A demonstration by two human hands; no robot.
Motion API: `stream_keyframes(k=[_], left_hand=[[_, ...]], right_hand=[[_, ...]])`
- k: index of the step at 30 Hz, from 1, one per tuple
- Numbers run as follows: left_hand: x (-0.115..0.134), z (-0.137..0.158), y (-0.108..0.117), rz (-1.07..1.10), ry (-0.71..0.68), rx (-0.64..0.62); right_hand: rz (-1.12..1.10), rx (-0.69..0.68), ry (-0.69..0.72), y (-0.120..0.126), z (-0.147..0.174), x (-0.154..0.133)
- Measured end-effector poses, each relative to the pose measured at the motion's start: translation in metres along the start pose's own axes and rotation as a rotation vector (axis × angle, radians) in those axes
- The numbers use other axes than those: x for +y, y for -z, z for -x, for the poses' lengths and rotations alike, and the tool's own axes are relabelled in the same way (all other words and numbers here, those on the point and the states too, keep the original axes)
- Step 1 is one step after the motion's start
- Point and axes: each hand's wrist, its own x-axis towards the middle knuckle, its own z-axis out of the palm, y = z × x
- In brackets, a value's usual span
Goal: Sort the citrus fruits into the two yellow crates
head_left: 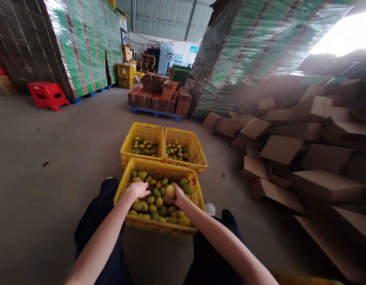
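Observation:
A yellow crate (159, 228) stands between my legs, holding many yellow-green mangoes (159, 202). In my right hand (178, 196) is a pale yellow mango (170, 191), held above the others on the right side of the crate. My left hand (139, 190) is over the left half of the fruit. Its fingers are apart and reach toward the middle, and I see nothing held in them. Whether its fingertips touch the mangoes beneath is unclear.
Beyond my crate are two more yellow crates, left (143, 157) and right (202, 162), with some fruit in each. Loose cardboard boxes (282, 149) cover the right side. A blue pallet (155, 113) bears flattened cartons, and a red stool (48, 95) stands far left.

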Motion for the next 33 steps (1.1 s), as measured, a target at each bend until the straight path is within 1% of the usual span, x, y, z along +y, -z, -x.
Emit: stream_keyframes(k=[2, 4, 5, 6, 7, 9, 13, 16, 18, 23, 25, 27, 31, 33], left_hand=[[0.003, 0.005, 0.002, -0.108, 0.017, -0.06], [0.006, 0.008, 0.005, -0.213, 0.022, -0.126], [0.008, 0.01, 0.007, -0.263, 0.024, -0.155], [0.01, 0.011, 0.008, -0.308, 0.025, -0.18], [0.013, 0.011, 0.01, -0.348, 0.026, -0.198], [0.017, 0.012, 0.013, -0.412, 0.031, -0.224], [0.024, 0.01, 0.013, -0.485, 0.019, -0.232], [0.025, 0.01, 0.008, -0.521, 0.002, -0.231], [0.023, 0.01, 0.004, -0.54, 0.003, -0.236], [0.008, 0.003, -0.005, -0.554, 0.043, -0.29], [-0.002, -0.003, -0.014, -0.554, 0.077, -0.328], [-0.012, -0.01, -0.028, -0.555, 0.116, -0.365], [-0.031, -0.021, -0.065, -0.551, 0.183, -0.418], [-0.042, -0.029, -0.078, -0.555, 0.22, -0.398]], right_hand=[[-0.033, 0.16, 0.083, -0.01, -0.016, -0.054], [-0.053, 0.275, 0.15, -0.015, -0.03, -0.103], [-0.05, 0.319, 0.164, -0.015, -0.035, -0.12], [-0.039, 0.36, 0.166, -0.013, -0.038, -0.131], [-0.023, 0.381, 0.153, -0.01, -0.039, -0.135], [0.016, 0.391, 0.083, -0.001, -0.036, -0.126], [0.044, 0.324, -0.105, 0.018, -0.021, -0.072], [0.012, 0.249, -0.197, 0.023, -0.011, -0.039], [-0.022, 0.2, -0.234, 0.023, -0.006, -0.028], [-0.133, 0.08, -0.241, 0.012, 0.002, -0.025], [-0.181, 0.038, -0.232, 0.008, 0.006, -0.028], [-0.222, 0.011, -0.223, 0.006, 0.011, -0.03], [-0.274, -0.012, -0.219, 0.005, 0.023, -0.034], [-0.289, -0.021, -0.233, 0.006, 0.027, -0.034]])
